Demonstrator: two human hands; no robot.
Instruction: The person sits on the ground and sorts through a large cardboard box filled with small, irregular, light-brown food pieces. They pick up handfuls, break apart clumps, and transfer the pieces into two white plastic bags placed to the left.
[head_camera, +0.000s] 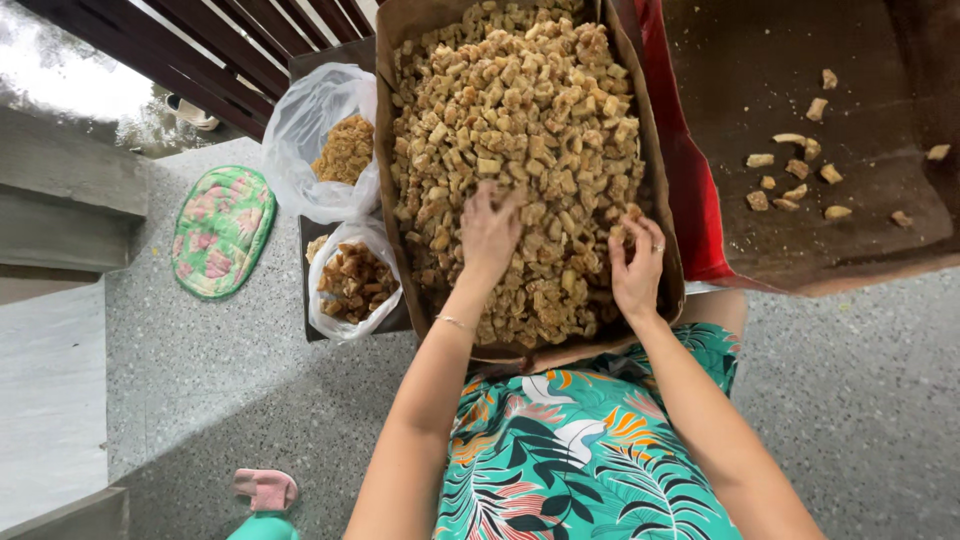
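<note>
A big brown paper-lined box (395, 180) in front of me is heaped with small tan fried cubes (520, 110). My left hand (488, 232) lies palm down on the heap near its middle, fingers spread and dug among the pieces. My right hand (637, 268), with a ring on one finger, rests at the box's right side, fingers curled around a few cubes by the paper wall. A thin bracelet sits on my left wrist.
Two clear plastic bags of fried pieces, one upper (335, 140) and one lower (352, 280), stand left of the box. A second paper-lined red box (800, 150) at right holds several loose cubes. A flowered green cushion (220, 230) lies on the speckled floor. Steps rise at left.
</note>
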